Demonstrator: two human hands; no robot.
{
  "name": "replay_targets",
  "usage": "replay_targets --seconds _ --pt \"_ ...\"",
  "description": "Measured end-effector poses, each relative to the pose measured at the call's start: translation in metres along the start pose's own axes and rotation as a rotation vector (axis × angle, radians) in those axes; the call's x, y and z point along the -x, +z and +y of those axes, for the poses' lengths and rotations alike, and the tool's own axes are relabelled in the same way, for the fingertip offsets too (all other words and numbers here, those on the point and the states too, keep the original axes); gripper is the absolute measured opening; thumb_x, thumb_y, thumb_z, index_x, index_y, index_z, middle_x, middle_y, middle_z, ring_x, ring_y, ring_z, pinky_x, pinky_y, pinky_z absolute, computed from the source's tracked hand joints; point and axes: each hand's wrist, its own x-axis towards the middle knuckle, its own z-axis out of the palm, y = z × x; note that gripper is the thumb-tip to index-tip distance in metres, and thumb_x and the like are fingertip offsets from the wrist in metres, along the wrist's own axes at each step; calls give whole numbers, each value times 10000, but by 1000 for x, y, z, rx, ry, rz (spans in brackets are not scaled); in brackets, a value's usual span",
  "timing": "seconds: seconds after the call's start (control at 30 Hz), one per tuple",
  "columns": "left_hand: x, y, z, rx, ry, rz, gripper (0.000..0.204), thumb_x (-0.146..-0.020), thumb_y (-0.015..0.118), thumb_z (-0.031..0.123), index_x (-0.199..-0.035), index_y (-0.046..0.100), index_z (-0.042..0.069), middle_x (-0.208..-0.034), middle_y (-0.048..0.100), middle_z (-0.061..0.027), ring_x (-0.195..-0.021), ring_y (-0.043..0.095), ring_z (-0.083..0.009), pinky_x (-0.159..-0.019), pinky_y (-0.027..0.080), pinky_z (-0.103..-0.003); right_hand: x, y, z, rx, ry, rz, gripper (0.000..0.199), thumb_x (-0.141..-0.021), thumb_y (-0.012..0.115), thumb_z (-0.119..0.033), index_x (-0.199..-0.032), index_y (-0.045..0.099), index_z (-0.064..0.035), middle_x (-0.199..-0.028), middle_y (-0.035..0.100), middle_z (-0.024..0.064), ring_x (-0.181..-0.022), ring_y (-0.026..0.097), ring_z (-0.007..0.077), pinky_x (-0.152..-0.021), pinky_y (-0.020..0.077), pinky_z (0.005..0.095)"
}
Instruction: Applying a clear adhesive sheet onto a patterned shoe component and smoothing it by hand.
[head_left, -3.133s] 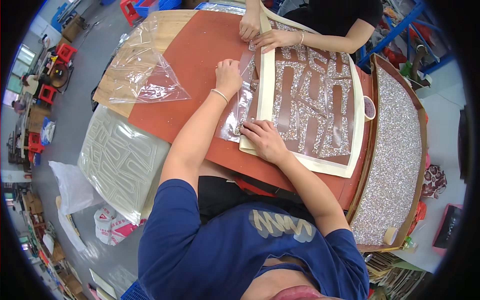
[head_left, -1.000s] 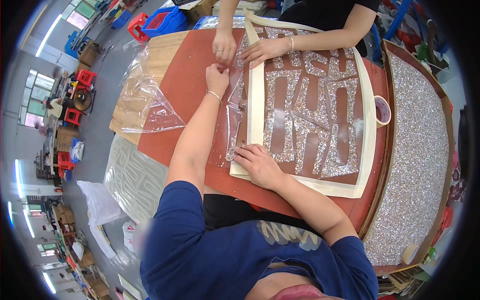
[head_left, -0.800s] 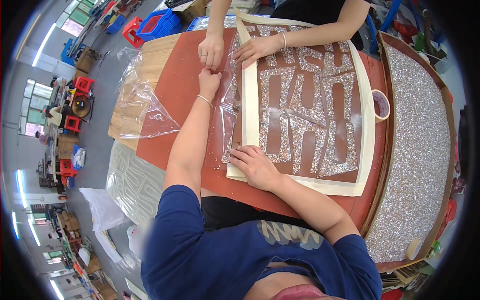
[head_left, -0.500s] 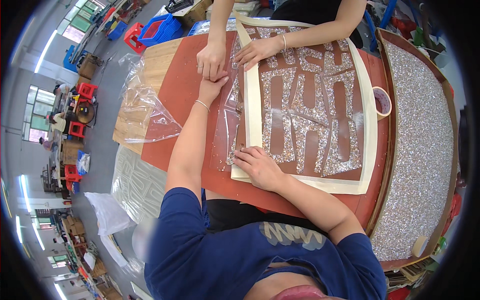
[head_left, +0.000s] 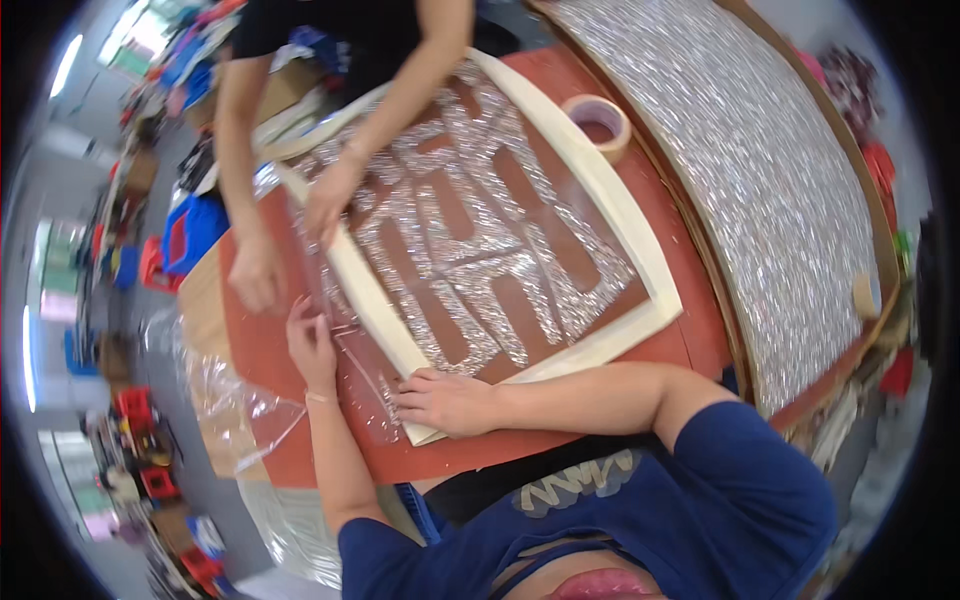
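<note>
The person's right hand [head_left: 445, 400] lies flat, fingers spread and gripping nothing, on the near corner of a cream frame [head_left: 625, 235]. Inside the frame, beyond that hand, glittery silver cut-out shapes [head_left: 470, 245] sit on a reddish-brown panel. Just left of it, the left hand [head_left: 312, 345] has its fingers drawn together on a clear plastic film [head_left: 345, 345] that runs along the frame's left edge; whether it truly pinches the film cannot be told. Further left, more loose film [head_left: 235, 400] hangs over the edge of the red table [head_left: 265, 350]. Beyond the left hand, another person's two hands [head_left: 258, 272] [head_left: 330, 195] press on the same film and frame. Farther right, past the frame, stands a tape roll [head_left: 597, 118] beside a large glittery sheet [head_left: 760, 170].
</note>
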Motion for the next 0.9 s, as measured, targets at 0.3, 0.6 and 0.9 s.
replay_targets --seconds 0.3,0.6,0.9 --pt "-10 20 20 270 -63 -9 123 -862 585 -14 -851 473 35 -1224 577 -192 -1242 471 -328 -1084 295 -447 6 -7 3 3 48 48 376 -715 609 -145 -1077 601 -43 -1200 553 100 -1151 469 236 -1006 325 354" --pt "-6 9 23 146 -12 13 158 -848 595 -31 -826 456 41 -937 684 -129 -1042 627 -280 -1047 361 -448 4 -5 -3 16 51 18 388 -724 606 -130 -1100 589 -38 -1222 543 114 -1164 463 244 -1020 318 359" --pt "-6 12 25 173 -80 54 168 -846 592 -52 -894 448 20 -892 651 -112 -915 635 -184 -1002 428 -407 3 -7 -1 -16 68 -3 388 -748 581 -124 -1125 586 -32 -1236 539 109 -1181 456 241 -1037 309 360"
